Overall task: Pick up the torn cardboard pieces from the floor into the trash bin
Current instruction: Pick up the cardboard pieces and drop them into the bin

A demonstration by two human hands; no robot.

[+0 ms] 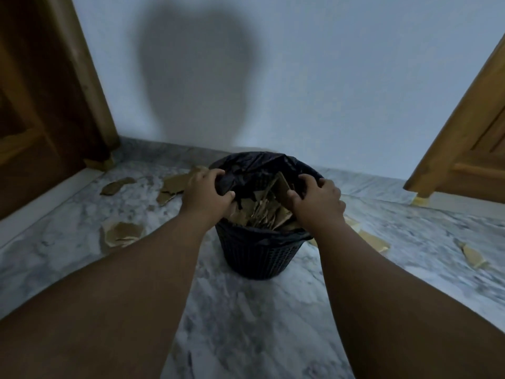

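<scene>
A dark perforated trash bin (257,258) with a black bag liner (254,162) stands on the marble floor near the wall. Torn cardboard pieces (262,212) fill it. My left hand (206,194) grips the liner at the bin's left rim. At the right rim, my right hand (318,202) is closed on the liner, touching an upright cardboard piece (282,187). Loose cardboard pieces lie on the floor: to the left (124,232), (172,186), (116,185), and to the right (375,240), (472,255).
A dark wooden door (41,119) and frame stand at the left. At the right a lighter wooden door (470,149) hangs open. A plain white wall (328,77) rises just behind the bin. Bare marble floor (246,324) lies between me and the bin.
</scene>
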